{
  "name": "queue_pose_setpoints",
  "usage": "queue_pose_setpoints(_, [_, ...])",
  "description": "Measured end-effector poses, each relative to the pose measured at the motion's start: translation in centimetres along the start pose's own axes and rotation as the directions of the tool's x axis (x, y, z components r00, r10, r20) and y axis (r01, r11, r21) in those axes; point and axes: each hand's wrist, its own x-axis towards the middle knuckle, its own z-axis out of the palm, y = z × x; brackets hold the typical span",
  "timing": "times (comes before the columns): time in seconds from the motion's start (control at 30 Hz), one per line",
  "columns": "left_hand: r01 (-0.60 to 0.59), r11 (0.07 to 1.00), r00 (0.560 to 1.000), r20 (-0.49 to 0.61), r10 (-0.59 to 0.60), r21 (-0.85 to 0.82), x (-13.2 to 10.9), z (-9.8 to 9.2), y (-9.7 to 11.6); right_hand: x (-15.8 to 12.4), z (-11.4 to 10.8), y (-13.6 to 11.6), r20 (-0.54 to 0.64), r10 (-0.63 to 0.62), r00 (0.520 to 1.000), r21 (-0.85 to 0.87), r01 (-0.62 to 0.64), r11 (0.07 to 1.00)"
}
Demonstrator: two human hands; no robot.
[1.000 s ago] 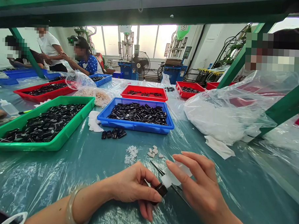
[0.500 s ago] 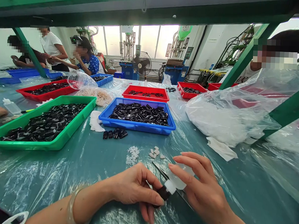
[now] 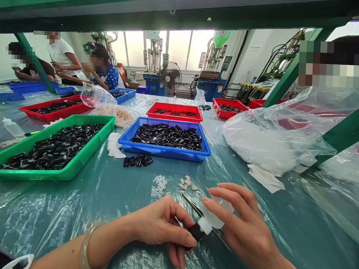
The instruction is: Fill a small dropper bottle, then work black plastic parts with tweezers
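My left hand pinches a small black plastic part between thumb and fingers, low in the middle of the view. Closed around a translucent white squeeze bottle, my right hand tilts it toward that part. The bottle's white cap meets the black part; its tip is hidden. Beneath the bottle, metal tweezers lie on the plastic-covered table. Just beyond my hands are a heap of tiny white bits and several small whitish pieces.
A blue tray and a green tray hold many black parts. Several loose black parts lie before the blue tray. At right rests a large clear plastic bag beside a green post. Co-workers sit beyond and at both sides.
My hands, the bottle and the black part look almost unmoved. At far left a co-worker's hand has drawn back toward the edge, and the person in blue has lowered a hand.
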Motion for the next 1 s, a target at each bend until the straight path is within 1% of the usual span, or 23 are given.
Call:
queue_pose_setpoints(0.2, [-0.009,1.0,1.0,-0.007,0.009,0.001,0.09,0.0,0.04,-0.21,0.12,-0.27,-0.019,0.043,0.999,-0.018,-0.044,0.999])
queue_pose_setpoints(0.4, [0.007,1.0,1.0,0.005,-0.007,-0.003,0.07,0.11,-0.25,0.03,-0.04,-0.39,-0.017,0.017,1.0,-0.059,-0.018,0.998])
queue_pose_setpoints(0.57, [-0.002,1.0,1.0,0.017,0.002,0.002,0.08,0.02,-0.23,0.11,0.08,-0.44,-0.047,0.047,0.998,-0.044,-0.049,0.998])
queue_pose_setpoints(0.7, [-0.004,1.0,1.0,0.006,0.004,0.002,0.07,0.06,-0.03,0.21,-0.05,-0.34,-0.018,0.025,1.0,-0.032,-0.025,0.999])
queue_pose_setpoints(1.0, [-0.035,0.999,0.999,-0.012,0.035,-0.01,-0.07,0.0,-0.07,-0.01,-0.2,0.0,0.004,0.026,1.0,-0.027,-0.025,0.999])
